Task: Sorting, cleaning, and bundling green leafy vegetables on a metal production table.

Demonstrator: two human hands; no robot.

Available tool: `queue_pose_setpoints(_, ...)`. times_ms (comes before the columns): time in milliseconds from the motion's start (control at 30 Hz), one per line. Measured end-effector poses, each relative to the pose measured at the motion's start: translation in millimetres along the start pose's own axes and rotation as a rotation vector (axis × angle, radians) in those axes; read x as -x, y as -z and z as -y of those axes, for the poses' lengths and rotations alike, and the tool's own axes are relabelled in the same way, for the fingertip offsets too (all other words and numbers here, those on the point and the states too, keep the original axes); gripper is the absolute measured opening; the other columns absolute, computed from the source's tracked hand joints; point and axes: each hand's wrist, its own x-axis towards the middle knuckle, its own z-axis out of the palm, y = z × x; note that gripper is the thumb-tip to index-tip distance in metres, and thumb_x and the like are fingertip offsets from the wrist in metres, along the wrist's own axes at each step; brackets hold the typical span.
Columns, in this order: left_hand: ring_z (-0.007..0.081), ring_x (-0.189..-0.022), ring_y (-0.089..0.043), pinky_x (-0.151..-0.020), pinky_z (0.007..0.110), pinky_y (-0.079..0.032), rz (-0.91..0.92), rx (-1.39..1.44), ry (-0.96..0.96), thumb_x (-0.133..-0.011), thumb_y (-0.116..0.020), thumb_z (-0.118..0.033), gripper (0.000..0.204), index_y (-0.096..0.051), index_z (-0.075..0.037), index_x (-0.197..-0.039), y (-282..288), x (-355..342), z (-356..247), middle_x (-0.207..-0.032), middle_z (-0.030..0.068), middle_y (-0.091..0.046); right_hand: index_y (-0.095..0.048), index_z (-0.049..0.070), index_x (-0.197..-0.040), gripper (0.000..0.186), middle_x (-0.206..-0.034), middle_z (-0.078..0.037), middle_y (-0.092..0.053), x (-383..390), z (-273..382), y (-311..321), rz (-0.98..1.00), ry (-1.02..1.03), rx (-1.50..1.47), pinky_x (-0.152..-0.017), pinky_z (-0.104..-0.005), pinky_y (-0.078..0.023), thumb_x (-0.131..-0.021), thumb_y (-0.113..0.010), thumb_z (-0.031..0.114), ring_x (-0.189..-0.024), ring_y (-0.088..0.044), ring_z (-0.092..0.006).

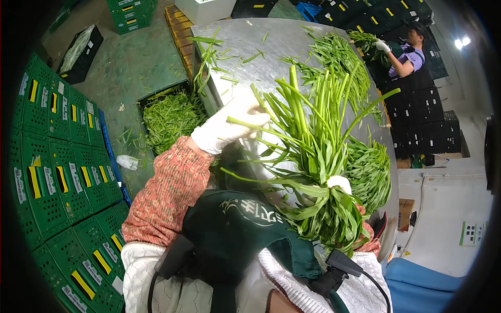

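Note:
My right hand (339,183), in a white glove and mostly hidden by leaves, is closed around a large bunch of water spinach (318,151). The bunch's pale green stems point away from me and fan out, while its leaves hang toward my body. At the left of the stems is my left hand (235,119), also white-gloved. Its fingers are curled in at the edge of the bunch, closed on stems there; glare blurs the fingertips. One loose stem crosses in front of that hand.
Beneath the bunch is a metal table (261,39), bearing more greens (342,62) and leaf scraps. A black crate of leaves (175,117) stands left of it. Green crates (62,156) are stacked far left. A co-worker (409,55) handles greens beyond the table, beside black crates (417,109).

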Motion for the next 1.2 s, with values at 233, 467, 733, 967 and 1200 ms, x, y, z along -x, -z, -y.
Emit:
queue_pose_setpoints(233,0.0041,-0.048,-0.043,-0.042,0.018,-0.034,0.024,-0.307,0.050,-0.091,-0.058,-0.020,0.018,-0.052,-0.006,-0.102,4,-6,-3,-0.067,0.0001,-0.053,-0.059,-0.001,-0.104,0.017,-0.104,-0.016,-0.063,-2,5,-12,0.016,0.083,0.016,-0.088,-0.0376,-0.050,-0.087,-0.059,0.003,-0.095,-0.063,-0.0242)
queue_pose_setpoints(467,0.0038,-0.048,-0.044,-0.042,0.018,-0.033,-0.023,0.029,0.179,-0.087,-0.064,-0.019,0.020,-0.061,0.000,-0.081,14,17,-17,-0.066,0.0004,-0.055,-0.056,-0.001,-0.106,0.023,-0.105,-0.016,-0.060,6,-16,-7,-0.030,0.068,0.136,-0.090,-0.0396,-0.049,-0.085,-0.063,0.004,-0.099,-0.061,-0.0260)
queue_pose_setpoints(733,0.0044,-0.047,-0.043,-0.042,0.019,-0.028,-0.011,0.195,0.167,-0.084,-0.066,-0.015,0.014,-0.062,-0.003,-0.078,14,17,-24,-0.064,-0.0010,-0.054,-0.054,0.000,-0.109,0.023,-0.108,-0.016,-0.059,7,-68,94,0.195,0.133,0.396,-0.089,-0.0375,-0.048,-0.086,-0.060,0.003,-0.099,-0.060,-0.0246)
queue_pose_setpoints(967,0.0036,-0.042,-0.036,-0.038,0.019,-0.024,-0.107,0.596,0.257,-0.084,-0.064,-0.012,0.011,-0.063,-0.002,-0.090,63,15,-20,-0.064,-0.0026,-0.055,-0.052,0.001,-0.120,0.038,-0.119,-0.016,-0.056,7,-33,35,0.080,0.140,0.333,-0.093,-0.0369,-0.045,-0.085,-0.063,0.007,-0.105,-0.058,-0.0237)
queue_pose_setpoints(1200,0.0074,-0.063,-0.053,-0.056,0.022,-0.042,-0.521,0.184,0.078,-0.088,-0.060,-0.016,0.029,-0.056,-0.004,-0.114,109,36,-4,-0.085,0.0000,-0.061,-0.052,0.000,-0.121,0.038,-0.118,-0.016,-0.057,14,-31,25,0.043,0.127,0.220,-0.091,-0.0370,-0.046,-0.085,-0.063,0.008,-0.103,-0.059,-0.0239)
